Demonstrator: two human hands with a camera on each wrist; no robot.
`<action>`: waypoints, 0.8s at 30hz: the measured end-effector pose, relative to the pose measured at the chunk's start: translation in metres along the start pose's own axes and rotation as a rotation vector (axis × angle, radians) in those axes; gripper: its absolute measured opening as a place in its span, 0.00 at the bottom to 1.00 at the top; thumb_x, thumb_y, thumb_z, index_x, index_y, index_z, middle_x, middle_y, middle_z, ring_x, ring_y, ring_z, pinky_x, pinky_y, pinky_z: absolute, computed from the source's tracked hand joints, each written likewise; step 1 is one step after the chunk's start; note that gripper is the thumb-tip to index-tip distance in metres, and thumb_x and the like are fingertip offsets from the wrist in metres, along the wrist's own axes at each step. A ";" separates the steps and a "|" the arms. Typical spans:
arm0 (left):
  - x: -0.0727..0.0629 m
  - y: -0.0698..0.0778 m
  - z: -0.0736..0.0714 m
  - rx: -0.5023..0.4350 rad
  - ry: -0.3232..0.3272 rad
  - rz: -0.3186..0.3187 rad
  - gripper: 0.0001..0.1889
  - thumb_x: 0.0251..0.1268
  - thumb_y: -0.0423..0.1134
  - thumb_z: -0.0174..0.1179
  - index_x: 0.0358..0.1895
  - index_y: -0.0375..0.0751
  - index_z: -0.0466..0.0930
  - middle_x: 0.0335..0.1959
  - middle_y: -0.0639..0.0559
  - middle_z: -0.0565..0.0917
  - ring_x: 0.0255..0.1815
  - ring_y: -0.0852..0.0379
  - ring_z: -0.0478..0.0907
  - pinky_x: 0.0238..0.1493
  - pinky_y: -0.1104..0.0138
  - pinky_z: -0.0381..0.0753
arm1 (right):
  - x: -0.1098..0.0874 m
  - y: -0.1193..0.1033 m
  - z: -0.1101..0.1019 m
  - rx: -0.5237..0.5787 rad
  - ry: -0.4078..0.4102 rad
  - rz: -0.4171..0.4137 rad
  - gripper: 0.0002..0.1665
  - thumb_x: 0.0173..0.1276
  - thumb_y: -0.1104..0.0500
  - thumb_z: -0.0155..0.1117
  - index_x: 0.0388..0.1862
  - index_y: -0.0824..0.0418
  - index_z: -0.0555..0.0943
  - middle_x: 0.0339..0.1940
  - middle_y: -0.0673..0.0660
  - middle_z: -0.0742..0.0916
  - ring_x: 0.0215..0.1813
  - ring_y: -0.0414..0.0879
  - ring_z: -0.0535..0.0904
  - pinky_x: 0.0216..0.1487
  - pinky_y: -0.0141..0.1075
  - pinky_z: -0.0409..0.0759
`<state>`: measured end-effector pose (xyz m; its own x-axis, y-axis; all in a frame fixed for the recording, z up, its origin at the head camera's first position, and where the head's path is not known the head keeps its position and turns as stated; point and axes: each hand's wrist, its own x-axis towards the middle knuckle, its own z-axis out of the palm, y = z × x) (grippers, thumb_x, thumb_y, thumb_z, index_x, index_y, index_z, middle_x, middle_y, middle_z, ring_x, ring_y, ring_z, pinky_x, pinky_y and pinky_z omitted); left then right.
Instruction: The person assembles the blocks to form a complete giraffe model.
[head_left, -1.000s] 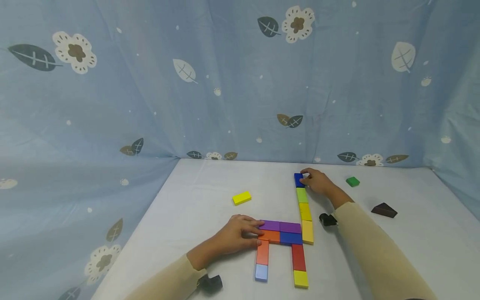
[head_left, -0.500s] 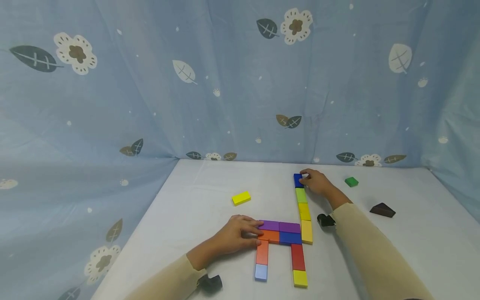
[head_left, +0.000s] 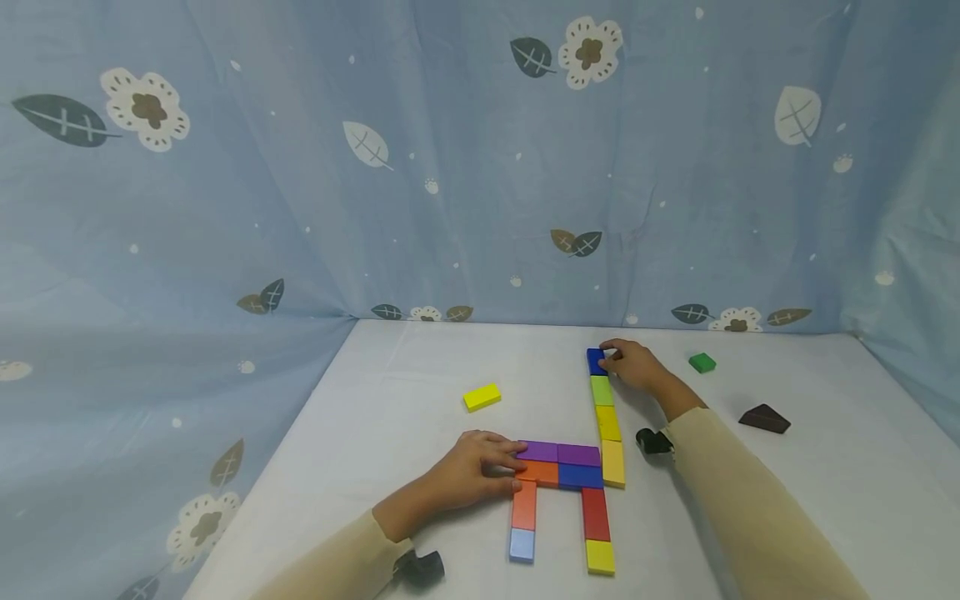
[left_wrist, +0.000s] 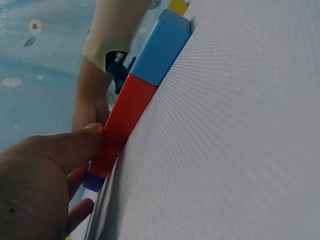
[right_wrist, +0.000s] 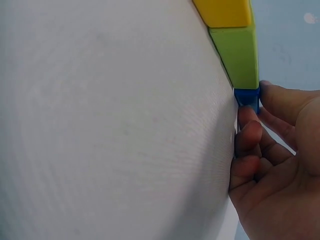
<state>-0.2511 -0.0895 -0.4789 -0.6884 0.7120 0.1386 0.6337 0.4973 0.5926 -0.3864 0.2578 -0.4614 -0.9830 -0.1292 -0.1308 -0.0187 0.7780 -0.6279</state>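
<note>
Flat coloured blocks lie in a connected figure on the white table. Its body is two purple blocks (head_left: 578, 455), an orange block (head_left: 542, 474) and a blue block (head_left: 581, 477). My left hand (head_left: 472, 471) rests at the body's left end, fingertips and thumb touching the purple, orange and salmon blocks (head_left: 524, 505). A column rises at the right: a pale yellow block (head_left: 613, 463), a yellow block (head_left: 608, 423), a light green block (head_left: 602, 391) and a dark blue block (head_left: 595, 362) on top. My right hand (head_left: 633, 364) pinches that dark blue block between thumb and fingers.
Below the body extend a light blue block (head_left: 522, 545), a red block (head_left: 596, 514) and a small yellow block (head_left: 600, 557). A loose yellow block (head_left: 482, 397) lies left, a green block (head_left: 702, 362) and a dark brown triangular block (head_left: 765, 419) right. A patterned curtain (head_left: 480, 167) hangs behind.
</note>
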 end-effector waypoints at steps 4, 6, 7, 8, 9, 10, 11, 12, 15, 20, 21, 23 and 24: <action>0.000 -0.001 0.000 -0.008 -0.004 -0.008 0.19 0.63 0.60 0.61 0.53 0.60 0.85 0.63 0.74 0.73 0.64 0.63 0.66 0.66 0.51 0.57 | 0.000 0.000 0.000 0.002 -0.005 0.002 0.28 0.75 0.53 0.56 0.69 0.63 0.69 0.56 0.68 0.79 0.51 0.58 0.75 0.54 0.51 0.76; 0.001 -0.001 0.000 -0.009 -0.005 -0.007 0.19 0.63 0.60 0.61 0.53 0.60 0.85 0.63 0.74 0.73 0.64 0.63 0.66 0.66 0.51 0.57 | 0.000 0.000 0.001 0.002 -0.005 0.003 0.28 0.75 0.53 0.56 0.69 0.64 0.68 0.56 0.68 0.78 0.51 0.59 0.75 0.54 0.52 0.76; 0.001 -0.001 0.000 -0.008 -0.005 -0.006 0.19 0.63 0.60 0.61 0.53 0.60 0.85 0.63 0.74 0.73 0.64 0.63 0.66 0.66 0.51 0.57 | 0.000 0.000 0.001 0.001 -0.005 0.002 0.28 0.75 0.53 0.56 0.69 0.64 0.68 0.56 0.69 0.78 0.52 0.59 0.75 0.55 0.52 0.75; 0.001 -0.002 0.000 -0.008 -0.004 -0.004 0.19 0.63 0.61 0.61 0.53 0.60 0.85 0.63 0.73 0.73 0.64 0.63 0.66 0.66 0.51 0.57 | 0.000 0.000 0.001 0.002 -0.004 0.004 0.28 0.75 0.53 0.56 0.69 0.63 0.69 0.56 0.68 0.78 0.52 0.59 0.75 0.55 0.53 0.75; 0.001 -0.002 -0.001 -0.007 -0.004 -0.002 0.20 0.63 0.61 0.60 0.53 0.60 0.85 0.63 0.73 0.73 0.64 0.63 0.66 0.66 0.50 0.57 | 0.000 0.000 0.001 0.003 -0.002 0.006 0.28 0.75 0.53 0.56 0.69 0.63 0.69 0.56 0.68 0.78 0.52 0.59 0.75 0.56 0.53 0.74; 0.001 -0.002 -0.001 -0.006 -0.005 -0.002 0.20 0.63 0.61 0.60 0.53 0.59 0.85 0.63 0.73 0.73 0.64 0.63 0.66 0.67 0.50 0.57 | 0.000 0.000 0.001 0.006 -0.001 0.009 0.28 0.75 0.53 0.56 0.69 0.63 0.69 0.56 0.68 0.78 0.52 0.59 0.75 0.57 0.54 0.74; 0.001 -0.002 -0.001 -0.006 -0.006 -0.002 0.20 0.63 0.61 0.60 0.53 0.59 0.85 0.63 0.73 0.72 0.64 0.63 0.66 0.67 0.50 0.57 | 0.000 0.000 0.001 0.004 -0.002 0.005 0.28 0.75 0.53 0.56 0.69 0.63 0.69 0.56 0.68 0.78 0.52 0.59 0.75 0.56 0.54 0.74; 0.002 -0.002 -0.001 -0.006 -0.007 -0.003 0.20 0.63 0.61 0.60 0.53 0.59 0.85 0.63 0.74 0.72 0.64 0.63 0.66 0.67 0.50 0.56 | 0.000 -0.001 0.001 0.006 0.000 0.011 0.28 0.75 0.53 0.56 0.69 0.62 0.69 0.56 0.68 0.78 0.53 0.59 0.75 0.57 0.54 0.74; 0.002 -0.002 -0.001 -0.001 -0.010 -0.004 0.20 0.63 0.61 0.60 0.53 0.60 0.85 0.63 0.74 0.72 0.65 0.64 0.65 0.67 0.50 0.56 | 0.000 -0.001 0.001 0.007 -0.003 0.012 0.28 0.75 0.52 0.56 0.69 0.62 0.69 0.56 0.68 0.78 0.52 0.59 0.75 0.57 0.54 0.74; 0.002 -0.002 -0.001 -0.002 -0.013 -0.011 0.20 0.63 0.61 0.60 0.54 0.60 0.85 0.63 0.75 0.72 0.65 0.63 0.65 0.66 0.50 0.57 | -0.001 -0.001 0.001 0.003 0.001 0.011 0.28 0.74 0.53 0.57 0.69 0.63 0.69 0.55 0.68 0.79 0.51 0.59 0.75 0.56 0.53 0.74; 0.001 -0.002 -0.001 0.000 -0.013 -0.012 0.20 0.63 0.61 0.60 0.54 0.60 0.85 0.63 0.75 0.72 0.65 0.63 0.65 0.66 0.50 0.58 | -0.002 -0.002 0.001 0.003 0.004 0.014 0.28 0.74 0.53 0.57 0.69 0.62 0.69 0.55 0.67 0.79 0.51 0.58 0.75 0.56 0.53 0.74; 0.001 -0.001 -0.001 0.000 -0.015 -0.014 0.20 0.64 0.61 0.59 0.54 0.60 0.85 0.63 0.74 0.72 0.64 0.63 0.65 0.66 0.49 0.58 | -0.002 -0.002 0.001 0.004 0.005 0.015 0.28 0.74 0.53 0.57 0.69 0.62 0.69 0.55 0.67 0.79 0.51 0.58 0.75 0.56 0.52 0.74; 0.001 -0.001 -0.001 0.003 -0.016 -0.015 0.20 0.64 0.62 0.59 0.54 0.60 0.85 0.63 0.74 0.72 0.65 0.63 0.65 0.66 0.49 0.58 | -0.003 -0.002 0.000 0.002 0.003 0.013 0.28 0.75 0.53 0.57 0.69 0.63 0.69 0.55 0.67 0.79 0.51 0.58 0.75 0.55 0.53 0.74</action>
<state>-0.2530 -0.0899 -0.4785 -0.6920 0.7123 0.1173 0.6245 0.5092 0.5922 -0.3835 0.2560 -0.4598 -0.9837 -0.1168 -0.1364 -0.0053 0.7783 -0.6279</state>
